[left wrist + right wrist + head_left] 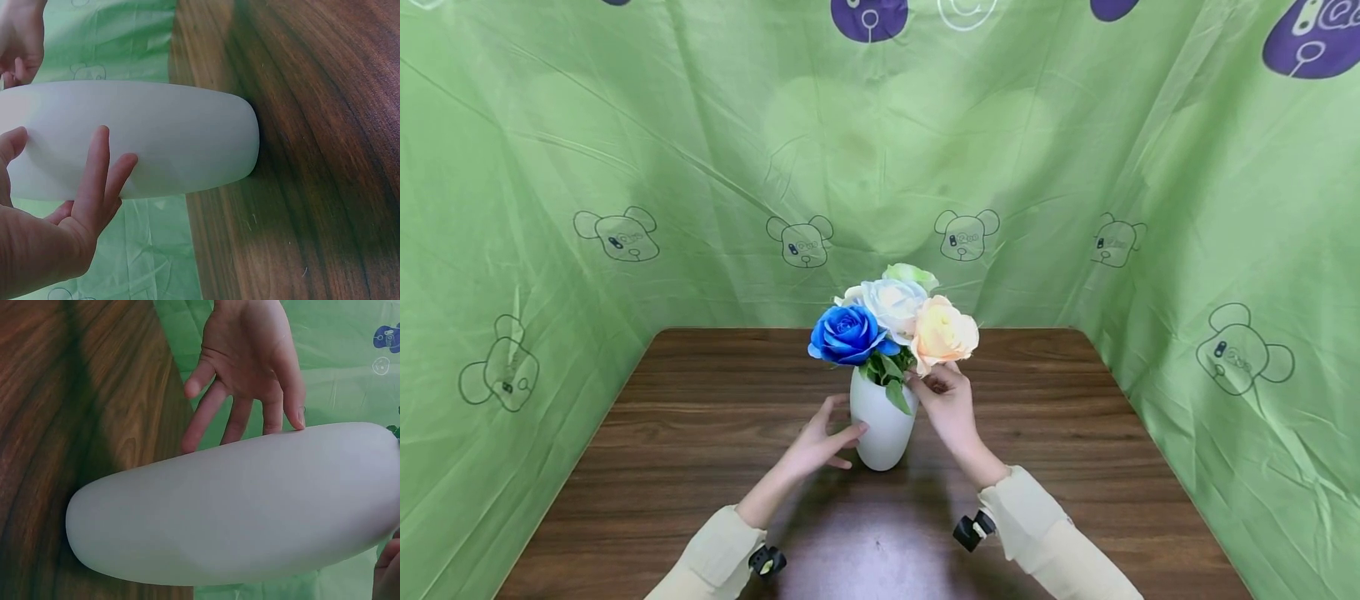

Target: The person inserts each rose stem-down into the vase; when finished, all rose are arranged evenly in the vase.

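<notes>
A white vase [882, 429] stands upright on the table, holding a blue rose [847, 335], a pale blue-white rose [892, 305], a peach rose [946, 332] and a greenish bloom [910, 275] behind them. Green leaves [895, 392] hang over its rim. My left hand [816, 437] is at the vase's left side, fingers spread and fairly straight, some fingertips against the wall. Just under the peach bloom, my right hand [949, 406] pinches at the stem by the right rim, its fingers curled. The bloom partly hides those fingertips. In the left wrist view the right hand [22, 37] shows behind the vase.
The dark wood-grain table [700, 433] runs up to green cloth walls [715, 167] at the back and on both sides. Small black wrist cameras [973, 531] hang by both cream sleeves [1037, 521].
</notes>
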Tool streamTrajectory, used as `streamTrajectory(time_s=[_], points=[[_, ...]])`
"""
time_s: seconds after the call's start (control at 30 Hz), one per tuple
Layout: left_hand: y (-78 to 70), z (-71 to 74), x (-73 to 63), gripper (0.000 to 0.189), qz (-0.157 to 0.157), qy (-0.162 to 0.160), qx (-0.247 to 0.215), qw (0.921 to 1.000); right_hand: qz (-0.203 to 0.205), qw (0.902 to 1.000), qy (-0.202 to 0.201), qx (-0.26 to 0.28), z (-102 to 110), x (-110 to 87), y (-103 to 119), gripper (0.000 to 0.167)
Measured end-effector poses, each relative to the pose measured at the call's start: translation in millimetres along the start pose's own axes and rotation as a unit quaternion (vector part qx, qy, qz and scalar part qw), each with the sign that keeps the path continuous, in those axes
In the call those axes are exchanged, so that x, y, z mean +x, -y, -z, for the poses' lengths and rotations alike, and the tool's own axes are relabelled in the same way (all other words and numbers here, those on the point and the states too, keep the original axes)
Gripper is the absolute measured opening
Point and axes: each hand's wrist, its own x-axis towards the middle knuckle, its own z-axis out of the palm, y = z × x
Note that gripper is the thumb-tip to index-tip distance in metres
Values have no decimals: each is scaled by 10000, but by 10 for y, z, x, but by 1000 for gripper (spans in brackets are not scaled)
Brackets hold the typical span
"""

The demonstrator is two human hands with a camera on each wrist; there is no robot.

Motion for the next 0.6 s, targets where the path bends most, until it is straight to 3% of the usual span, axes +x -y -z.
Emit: streamTrajectory(time_s=[0.2, 0.33, 0.43, 0.53, 0.6], points=[[15, -1, 8, 63, 21, -12, -103, 9999, -415, 9950, 194, 892, 15, -4, -350, 6], [20, 1, 12, 63, 22, -8, -94, 10000, -138, 9861, 501, 1577, 31, 68, -1422, 12], [23, 4, 15, 62, 11, 18, -62, 10000, -15, 9837, 634, 1684, 62, 100, -1842, 15], [61, 11, 36, 61, 4, 26, -50, 10000, -144, 9867, 553, 1519, 114, 67, -1291, 15], [122, 23, 64, 61, -20, -3, -32, 10000, -260, 9891, 561, 1340, 161, 24, -798, 14]])
